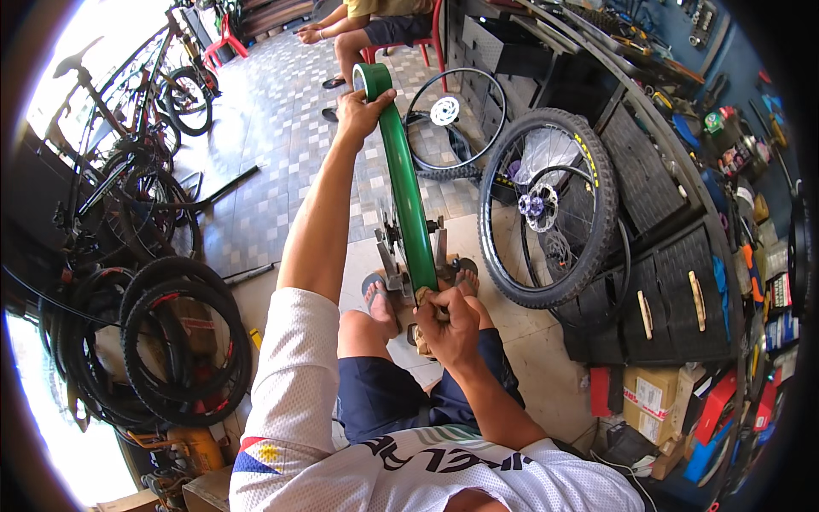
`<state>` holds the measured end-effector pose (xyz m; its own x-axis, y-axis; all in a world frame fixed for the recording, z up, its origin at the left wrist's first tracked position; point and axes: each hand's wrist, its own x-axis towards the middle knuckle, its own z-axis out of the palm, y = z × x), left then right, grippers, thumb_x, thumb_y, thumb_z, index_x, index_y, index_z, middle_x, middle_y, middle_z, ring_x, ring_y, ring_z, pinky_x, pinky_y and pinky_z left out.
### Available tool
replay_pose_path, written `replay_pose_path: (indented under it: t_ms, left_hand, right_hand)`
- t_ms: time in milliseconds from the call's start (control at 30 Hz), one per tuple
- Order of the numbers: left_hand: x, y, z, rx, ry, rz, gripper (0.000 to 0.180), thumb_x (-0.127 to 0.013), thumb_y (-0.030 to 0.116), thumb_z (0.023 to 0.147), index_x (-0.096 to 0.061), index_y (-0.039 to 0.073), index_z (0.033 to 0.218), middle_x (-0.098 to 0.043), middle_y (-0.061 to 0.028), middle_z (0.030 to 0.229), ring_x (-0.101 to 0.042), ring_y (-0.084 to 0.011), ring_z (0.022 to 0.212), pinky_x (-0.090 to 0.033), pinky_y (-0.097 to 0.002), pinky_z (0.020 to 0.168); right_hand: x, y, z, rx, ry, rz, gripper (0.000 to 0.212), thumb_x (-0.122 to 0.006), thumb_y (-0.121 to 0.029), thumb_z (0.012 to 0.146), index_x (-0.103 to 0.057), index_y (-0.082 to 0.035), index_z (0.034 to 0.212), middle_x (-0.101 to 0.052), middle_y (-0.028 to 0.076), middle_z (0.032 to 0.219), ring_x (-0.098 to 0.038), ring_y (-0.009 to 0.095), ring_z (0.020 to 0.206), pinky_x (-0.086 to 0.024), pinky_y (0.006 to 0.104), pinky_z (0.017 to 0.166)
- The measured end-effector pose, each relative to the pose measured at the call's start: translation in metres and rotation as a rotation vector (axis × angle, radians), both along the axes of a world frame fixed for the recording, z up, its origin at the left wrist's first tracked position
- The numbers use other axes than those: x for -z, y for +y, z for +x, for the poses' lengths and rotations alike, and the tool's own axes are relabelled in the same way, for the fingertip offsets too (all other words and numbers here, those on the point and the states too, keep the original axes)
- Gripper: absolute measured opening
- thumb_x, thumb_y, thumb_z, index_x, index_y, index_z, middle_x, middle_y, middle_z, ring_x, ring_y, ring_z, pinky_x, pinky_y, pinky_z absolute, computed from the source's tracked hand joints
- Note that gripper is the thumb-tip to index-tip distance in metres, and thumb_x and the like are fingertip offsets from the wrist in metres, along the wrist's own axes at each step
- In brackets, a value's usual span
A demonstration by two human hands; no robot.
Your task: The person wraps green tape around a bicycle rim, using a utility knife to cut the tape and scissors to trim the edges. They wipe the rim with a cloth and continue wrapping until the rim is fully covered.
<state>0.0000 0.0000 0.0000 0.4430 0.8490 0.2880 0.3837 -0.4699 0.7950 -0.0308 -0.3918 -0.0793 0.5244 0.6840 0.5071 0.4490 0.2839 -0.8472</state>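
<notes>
My left hand [362,116], arm stretched out ahead, is closed around a roll of green tape [375,78]. From the roll, a long, wide green strip [407,189] runs taut back toward my body. Its near end meets my right hand [450,328], whose fingers are pinched together in front of my lap. A tan, crumpled piece [423,340], perhaps a rag, shows beneath those fingers; its kind is unclear. Under the strip, between my feet, stands a metal wheel stand [392,256] with upright arms. Whatever it carries is mostly hidden by the strip.
To the right, a knobby-tyred bicycle wheel [546,209] leans against black cabinets [657,299], with a bare rim [499,94] beyond it. Tyres [183,341] and parked bicycles [128,162] crowd the left. A seated person [375,30] is at the far end.
</notes>
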Motion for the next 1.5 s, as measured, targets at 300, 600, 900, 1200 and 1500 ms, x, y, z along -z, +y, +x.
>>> replay_pose_path:
  t_ms: [300,600,900,1200,1500]
  left_hand:
    - [-0.016,-0.043,-0.002,0.132,-0.304,-0.585,0.044,-0.082,0.047,0.085,-0.07,0.009,0.102,-0.07,-0.0002,0.082,-0.068,-0.014,0.065,-0.059,-0.0331,0.058]
    - [-0.02,-0.073,-0.02,0.124,-0.363,-0.467,0.037,-0.081,0.039,0.087,-0.073,0.006,0.101,-0.072,-0.004,0.082,-0.069,-0.0148,0.062,-0.06,-0.0348,0.051]
    - [-0.016,-0.097,-0.02,0.115,-0.422,-0.35,0.033,-0.083,0.033,0.086,-0.077,0.004,0.1,-0.073,-0.0055,0.079,-0.065,-0.0116,0.062,-0.055,-0.0311,0.053]
    - [-0.026,-0.076,-0.018,0.109,-0.379,-0.478,0.034,-0.082,0.035,0.087,-0.071,0.005,0.099,-0.072,-0.0053,0.081,-0.069,-0.0163,0.061,-0.061,-0.0361,0.052]
    - [-0.008,-0.138,-0.042,0.037,-0.398,-0.179,0.034,-0.083,0.035,0.085,-0.077,0.006,0.103,-0.069,-0.0041,0.069,-0.061,-0.0106,0.057,-0.048,-0.0309,0.051]
  right_hand:
    - [0.0,-0.01,-0.001,0.117,-0.101,0.016,0.016,-0.076,-0.005,0.086,-0.061,-0.002,0.091,-0.072,0.018,0.105,-0.072,0.02,0.075,-0.055,0.0309,0.06]
    - [-0.072,0.051,0.03,0.224,-0.367,-0.116,0.01,-0.075,-0.016,0.082,-0.067,-0.012,0.087,-0.062,0.01,0.089,-0.065,0.032,0.073,-0.052,0.0429,0.06]
    - [-0.142,0.163,0.09,0.148,-0.396,-0.473,0.015,-0.07,-0.023,0.079,-0.069,-0.011,0.087,-0.073,0.015,0.082,-0.072,0.036,0.08,-0.056,0.0464,0.072]
    - [-0.015,-0.02,0.007,0.148,-0.405,-0.115,0.011,-0.075,-0.003,0.081,-0.066,-0.005,0.087,-0.067,0.017,0.083,-0.068,0.035,0.075,-0.056,0.0399,0.072]
    - [-0.057,0.04,0.028,0.173,-0.322,-0.067,0.011,-0.074,-0.013,0.082,-0.064,-0.009,0.086,-0.065,0.008,0.078,-0.065,0.032,0.068,-0.051,0.041,0.06]
